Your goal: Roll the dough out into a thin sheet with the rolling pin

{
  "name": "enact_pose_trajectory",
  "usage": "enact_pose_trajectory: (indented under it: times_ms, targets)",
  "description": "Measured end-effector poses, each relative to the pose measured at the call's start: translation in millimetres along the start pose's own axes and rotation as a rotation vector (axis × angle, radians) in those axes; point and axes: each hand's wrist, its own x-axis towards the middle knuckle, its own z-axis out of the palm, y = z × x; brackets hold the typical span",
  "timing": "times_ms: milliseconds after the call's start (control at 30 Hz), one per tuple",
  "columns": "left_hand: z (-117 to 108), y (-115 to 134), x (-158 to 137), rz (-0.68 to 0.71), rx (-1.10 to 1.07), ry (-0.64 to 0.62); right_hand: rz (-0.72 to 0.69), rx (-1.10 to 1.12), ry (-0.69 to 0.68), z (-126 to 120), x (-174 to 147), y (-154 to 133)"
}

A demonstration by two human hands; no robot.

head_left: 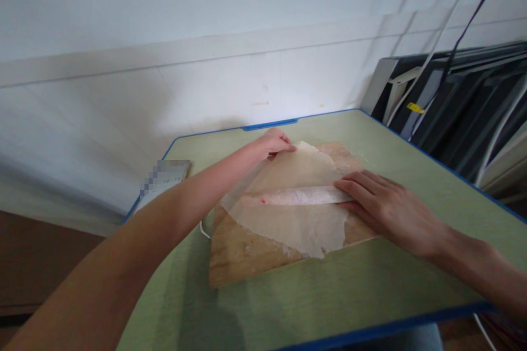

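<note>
1. On the board [233, 266], a thin, pale sheet [296, 167] is spread, and much of the wood is covered by it. The board is set on a green table [288, 299].
2. By the left hand [277, 142], the far edge of the sheet is pinched between finger and thumb. That edge seems to be lifted a little, but this cannot be told for sure.
3. By the right hand [379, 197], the right end of a white roller [302, 195] is gripped, with fingers laid over the top.
4. The roller is placed across the middle of the sheet, so parts of the sheet are seen on both sides of it. A small red spot [263, 201] is seen near its left end. Whether that end is bare or covered cannot be told.
5. As for what is done, the sheet looks to be made thin and wide already. White powder [249, 249] is scattered on the wood.
6. As for what is left, the near edge is still ragged, and an even shape is not yet made. The sheet is not yet taken off the board, and the roller is not yet put away.
</note>
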Motion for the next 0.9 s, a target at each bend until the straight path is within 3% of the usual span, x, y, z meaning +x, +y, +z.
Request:
enact_pose_trajectory:
  times_ms: [300,433,533,633,767,900]
  targets:
    - [-1,-5,14,0.013,-0.091,0.326,0.003,-0.040,-0.012,-7,9,9]
    - [-7,-12,14,0.006,-0.001,0.365,0.046,-0.014,-0.023,-3,21,12]
    - [-9,-11,2,0.081,0.092,0.320,0.072,0.120,-0.124,2,31,21]
    - [-9,-6,-16,0.253,0.269,0.196,0.055,0.297,-0.259,8,44,34]
    - [-6,-7,-35,0.499,0.662,-0.015,0.116,0.307,-0.221,19,58,48]
    - [-2,-12,-39,0.529,0.723,-0.110,0.248,0.239,-0.187,32,60,48]
